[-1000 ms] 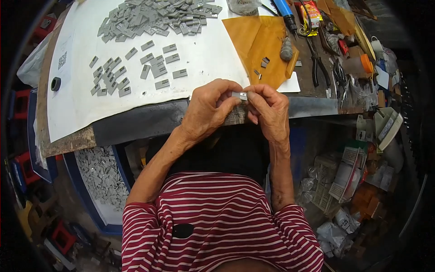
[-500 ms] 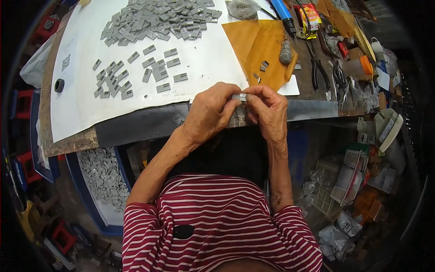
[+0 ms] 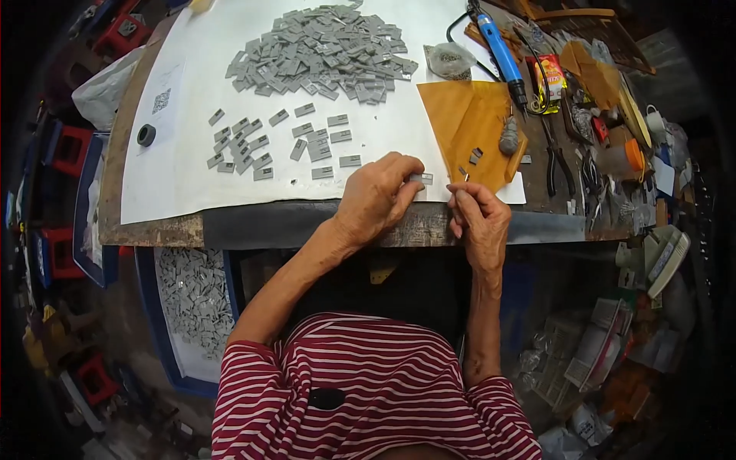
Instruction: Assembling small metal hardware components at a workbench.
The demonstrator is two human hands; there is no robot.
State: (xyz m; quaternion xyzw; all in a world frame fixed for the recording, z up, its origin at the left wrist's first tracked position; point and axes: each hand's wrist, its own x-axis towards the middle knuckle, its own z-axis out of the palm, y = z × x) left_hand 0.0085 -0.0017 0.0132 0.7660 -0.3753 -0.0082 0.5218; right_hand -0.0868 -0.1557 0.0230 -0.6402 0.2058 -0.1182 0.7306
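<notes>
A small grey rectangular block (image 3: pixel 424 178) sticks out from the fingertips of my left hand (image 3: pixel 376 195), which is closed on it just above the white sheet. To its right, my right hand (image 3: pixel 483 222) is pinched at the edge of an orange-brown paper (image 3: pixel 448 115). Something tiny and dark shows at those fingertips, too small to name. Several small dark metal pieces (image 3: pixel 476 154) lie on this paper. Loose grey blocks (image 3: pixel 320 146) with dark slots are spread left of my hands, and a large heap of the same blocks (image 3: pixel 322 54) lies beyond them.
A blue electric screwdriver (image 3: pixel 502 57), a bag of small metal parts (image 3: pixel 451 60) and black-handled pliers (image 3: pixel 560 169) lie at the right. A black ring (image 3: pixel 146 136) sits on the white sheet (image 3: pixel 172 180). Below the table's left side is a blue bin (image 3: pixel 157 326) of grey pieces.
My hands, together on the grey block before, are now apart. The right hand has drawn off toward the orange-brown paper; the left keeps the block. The whole view has shifted.
</notes>
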